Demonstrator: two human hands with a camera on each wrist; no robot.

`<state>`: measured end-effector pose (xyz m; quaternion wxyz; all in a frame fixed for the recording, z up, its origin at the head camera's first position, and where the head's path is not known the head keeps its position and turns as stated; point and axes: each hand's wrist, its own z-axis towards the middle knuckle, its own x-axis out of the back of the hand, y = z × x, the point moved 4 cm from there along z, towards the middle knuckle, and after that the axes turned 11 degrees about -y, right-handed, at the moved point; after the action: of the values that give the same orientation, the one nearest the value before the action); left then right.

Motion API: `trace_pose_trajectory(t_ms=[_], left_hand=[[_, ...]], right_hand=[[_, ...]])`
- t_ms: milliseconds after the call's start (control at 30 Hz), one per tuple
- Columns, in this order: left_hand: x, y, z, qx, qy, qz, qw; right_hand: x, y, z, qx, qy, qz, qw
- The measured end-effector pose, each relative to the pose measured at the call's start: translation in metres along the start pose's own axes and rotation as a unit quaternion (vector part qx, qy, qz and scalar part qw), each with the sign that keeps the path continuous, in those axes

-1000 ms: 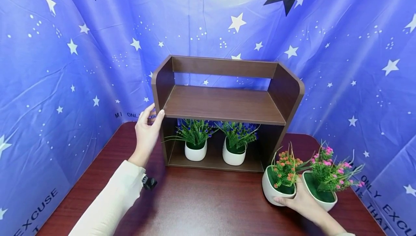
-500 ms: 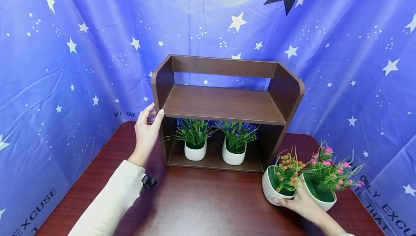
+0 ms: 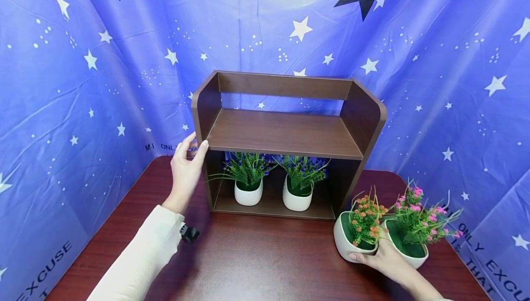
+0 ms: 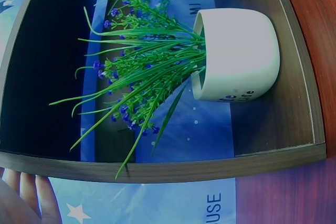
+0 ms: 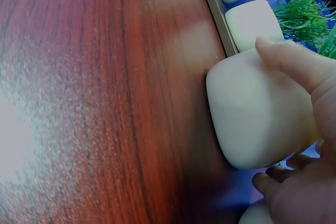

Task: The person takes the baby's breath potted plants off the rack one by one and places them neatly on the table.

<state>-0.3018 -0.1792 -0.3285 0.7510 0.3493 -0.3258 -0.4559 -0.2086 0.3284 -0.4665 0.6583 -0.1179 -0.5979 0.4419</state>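
In the head view, my left hand (image 3: 186, 167) holds the left side panel of a dark brown two-tier shelf (image 3: 285, 130), thumb at its front edge and fingers along the outside. My right hand (image 3: 383, 257) grips the white pot of an orange-flowered potted plant (image 3: 352, 241), just right of the shelf's front corner. The thumb lies across the pot's near wall, also seen in the right wrist view on the white pot (image 5: 257, 108); other fingers reach round its far side, partly hidden. Right behind that hand stands a pink-flowered potted plant (image 3: 407, 246).
Two blue-flowered plants stand in the shelf's lower compartment, in a left white pot (image 3: 248, 195) and a right white pot (image 3: 297, 199). The shelf rests on a reddish-brown wooden table (image 3: 265, 255). A blue star-patterned curtain (image 3: 265, 25) surrounds the table's back and sides.
Early on, the orange-flowered plant turned slightly in my right hand, its flowers shifting right while the pot stayed in place. My left hand has kept its hold on the shelf.
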Motion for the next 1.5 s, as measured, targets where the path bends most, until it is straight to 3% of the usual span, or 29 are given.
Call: trace_pose_trajectory(t_ms=[133,267,367,633,1033,1200,1333,1500], left_hand=[[0.000,0.000,-0.001,0.000,0.001,0.000,1.0000],[0.001,0.001,-0.001,-0.003,0.003,-0.001,1.0000],[0.000,0.001,0.000,-0.003,0.001,-0.002,1.0000],[0.000,0.001,0.000,-0.004,0.004,-0.007,1.0000],[0.000,0.000,0.000,-0.007,0.004,-0.010,0.9999],[0.000,0.000,0.000,-0.006,0.005,-0.010,0.9999],[0.000,0.000,-0.001,-0.004,0.006,-0.009,0.9999],[-0.001,0.001,-0.001,-0.005,0.004,-0.010,0.9999]], right_hand=[[0.004,-0.001,0.000,-0.065,-0.013,-0.015,0.9977],[0.007,-0.001,0.001,-0.141,-0.033,-0.027,0.9890],[0.010,-0.003,0.001,-0.171,-0.039,-0.030,0.9840],[0.021,-0.014,0.003,-0.159,-0.014,-0.040,0.9864],[0.038,-0.028,0.008,-0.145,-0.002,0.034,0.9888],[0.044,-0.034,0.012,-0.093,0.011,0.061,0.9937],[0.049,-0.041,0.016,-0.044,0.025,0.053,0.9973],[0.055,-0.049,0.020,-0.012,0.042,0.054,0.9976]])
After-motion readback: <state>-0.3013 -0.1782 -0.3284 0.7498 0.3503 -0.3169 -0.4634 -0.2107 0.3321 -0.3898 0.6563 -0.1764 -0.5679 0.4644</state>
